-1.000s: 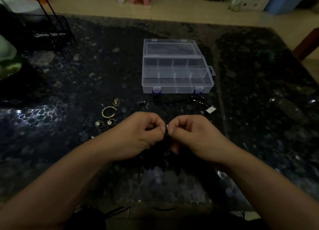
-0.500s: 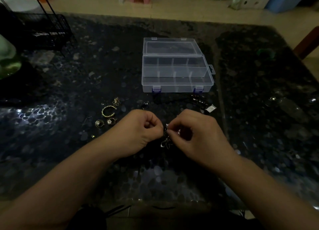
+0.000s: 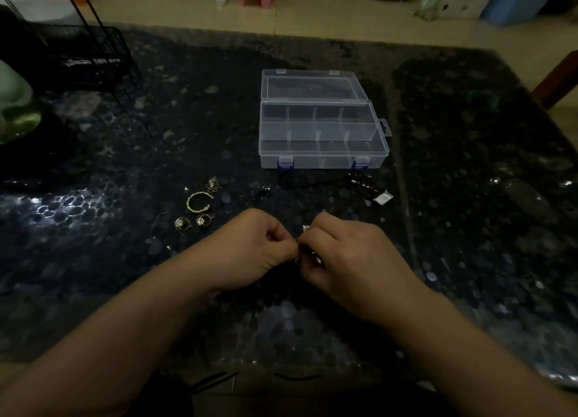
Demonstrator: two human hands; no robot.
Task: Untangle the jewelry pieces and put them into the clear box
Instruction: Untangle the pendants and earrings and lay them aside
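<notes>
Silvery tangled jewelry cluster [image 3: 306, 248], above the dark speckled counter [image 3: 156, 135]: my left hand [image 3: 253, 247] and right hand [image 3: 350, 260] are pinching it, now shifted nearer the empty clear plastic box [image 3: 322, 135]; untangling is continuing.

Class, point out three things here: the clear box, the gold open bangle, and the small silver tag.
clear box [image 3: 322, 161], head view, front wall.
gold open bangle [image 3: 191, 206], head view, left curve.
small silver tag [image 3: 383, 198], head view, its middle.

A dark speckled table [image 3: 469, 229] carries an open clear box [image 3: 322, 141], gold rings [image 3: 195, 210] left of centre, a beaded strand [image 3: 359, 182] — and a black wire rack [image 3: 78, 57] far left.
</notes>
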